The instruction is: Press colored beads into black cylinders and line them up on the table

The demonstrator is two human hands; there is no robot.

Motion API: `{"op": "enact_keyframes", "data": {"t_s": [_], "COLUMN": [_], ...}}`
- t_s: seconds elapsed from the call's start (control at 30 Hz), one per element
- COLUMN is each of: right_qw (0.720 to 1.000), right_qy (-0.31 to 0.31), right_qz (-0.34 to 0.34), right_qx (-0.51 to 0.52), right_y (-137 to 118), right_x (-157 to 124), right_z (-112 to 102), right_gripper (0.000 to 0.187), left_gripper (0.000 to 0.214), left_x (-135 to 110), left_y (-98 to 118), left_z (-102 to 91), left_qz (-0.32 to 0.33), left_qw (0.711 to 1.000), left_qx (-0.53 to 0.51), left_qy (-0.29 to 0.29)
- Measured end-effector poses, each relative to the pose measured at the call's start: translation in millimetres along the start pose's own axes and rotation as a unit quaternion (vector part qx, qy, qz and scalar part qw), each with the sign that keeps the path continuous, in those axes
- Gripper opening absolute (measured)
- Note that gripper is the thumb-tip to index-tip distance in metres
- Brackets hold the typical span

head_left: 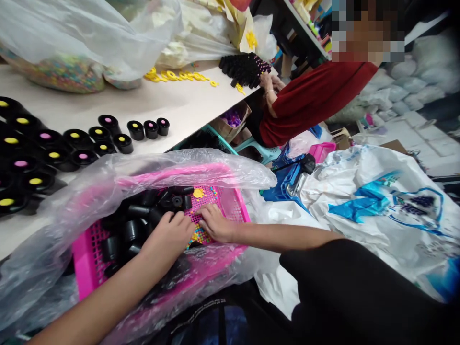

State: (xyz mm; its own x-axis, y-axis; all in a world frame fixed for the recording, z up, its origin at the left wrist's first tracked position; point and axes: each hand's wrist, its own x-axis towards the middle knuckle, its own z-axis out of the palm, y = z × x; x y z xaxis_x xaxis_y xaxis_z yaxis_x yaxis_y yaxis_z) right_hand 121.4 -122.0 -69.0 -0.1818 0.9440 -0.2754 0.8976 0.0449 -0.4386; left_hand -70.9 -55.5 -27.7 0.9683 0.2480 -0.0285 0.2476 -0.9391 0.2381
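Observation:
A pink plastic basket holds a heap of glossy black cup-shaped parts on its left side and small multicoloured beads on its right. My left hand rests at the edge of the black parts, its fingers bent down; whatever lies under the fingertips is hidden. Just right of it, my right hand reaches in low over the beads, fingers apart with nothing visible in them. A yellow ring-shaped piece lies among the beads beyond both hands.
Clear plastic sheeting drapes the basket's rim. On the white table stand black pieces with yellow or pink dots, yellow pieces and bulging bags. A person in a red top handles black pieces. White sacks lie right.

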Motion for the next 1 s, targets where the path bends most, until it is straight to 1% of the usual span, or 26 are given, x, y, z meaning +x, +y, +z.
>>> {"op": "enact_keyframes", "data": {"t_s": [0.07,0.1,0.13,0.17,0.2,0.27,0.3,0.37,0.4,0.47,0.57,0.63,0.7,0.8,0.87,0.93,1.0], "right_qw": [0.999,0.998,0.998,0.997,0.997,0.998,0.999,0.998,0.996,0.990,0.966,0.952,0.934,0.895,0.877,0.866,0.856], "right_qy": [-0.004,-0.009,-0.015,-0.023,-0.027,-0.027,-0.029,-0.042,-0.060,-0.105,-0.151,-0.155,-0.170,-0.194,-0.190,-0.188,-0.202], "right_qz": [-0.006,0.006,0.018,0.027,0.032,0.036,0.036,0.029,0.010,-0.064,-0.200,-0.251,-0.301,-0.387,-0.426,-0.447,-0.457], "right_qx": [0.043,0.054,0.059,0.061,0.058,0.032,0.010,-0.040,-0.059,-0.071,-0.071,-0.079,-0.092,-0.109,-0.113,-0.119,-0.130], "right_y": [2.0,2.8,3.6,4.4,4.8,4.2,3.1,0.3,-1.3,-4.3,-10.9,-17.5,-23.2,-23.0,-17.2,-11.7,-10.8], "right_x": [2.2,3.1,3.1,1.9,-1.0,-10.9,-16.8,-26.0,-27.6,-22.4,2.4,21.6,35.0,40.2,38.1,37.6,40.2], "right_z": [0.2,-1.5,-3.5,-5.2,-6.2,-4.9,-2.7,3.5,6.8,11.8,14.7,15.4,17.0,21.2,24.1,26.9,29.7], "right_gripper": [0.021,0.023,0.025,0.026,0.025,0.023,0.025,0.038,0.044,0.051,0.055,0.053,0.046,0.039,0.038,0.039,0.039], "left_gripper": [0.024,0.029,0.035,0.037,0.035,0.021,0.016,0.020,0.024,0.027,0.021,0.021,0.024,0.024,0.024,0.024,0.025], "left_x": [-0.4,-0.4,-0.3,-0.1,0.4,2.1,3.2,5.2,5.4,3.1,-7.0,-15.7,-23.5,-30.3,-30.9,-28.9,-25.8], "left_y": [0.6,0.6,0.3,-0.1,-0.4,0.6,2.4,8.0,11.2,15.1,9.8,0.9,-7.1,-12.0,-12.0,-11.9,-12.6], "left_z": [10.3,14.2,16.6,17.2,16.0,10.3,7.2,2.6,1.6,0.8,-2.4,-6.8,-10.8,-12.6,-11.6,-10.3,-9.2], "left_qz": [0.091,0.128,0.150,0.159,0.158,0.151,0.147,0.134,0.126,0.109,0.066,0.033,0.016,0.014,0.017,0.018,0.020], "left_qw": [0.995,0.990,0.987,0.984,0.984,0.982,0.981,0.979,0.979,0.981,0.985,0.987,0.988,0.990,0.991,0.991,0.991], "left_qx": [-0.034,-0.052,-0.065,-0.075,-0.082,-0.098,-0.109,-0.130,-0.137,-0.139,-0.128,-0.118,-0.111,-0.105,-0.103,-0.104,-0.107], "left_qy": [0.018,0.017,0.008,-0.007,-0.025,-0.053,-0.063,-0.077,-0.081,-0.086,-0.093,-0.103,-0.108,-0.095,-0.082,-0.077,-0.080]}}
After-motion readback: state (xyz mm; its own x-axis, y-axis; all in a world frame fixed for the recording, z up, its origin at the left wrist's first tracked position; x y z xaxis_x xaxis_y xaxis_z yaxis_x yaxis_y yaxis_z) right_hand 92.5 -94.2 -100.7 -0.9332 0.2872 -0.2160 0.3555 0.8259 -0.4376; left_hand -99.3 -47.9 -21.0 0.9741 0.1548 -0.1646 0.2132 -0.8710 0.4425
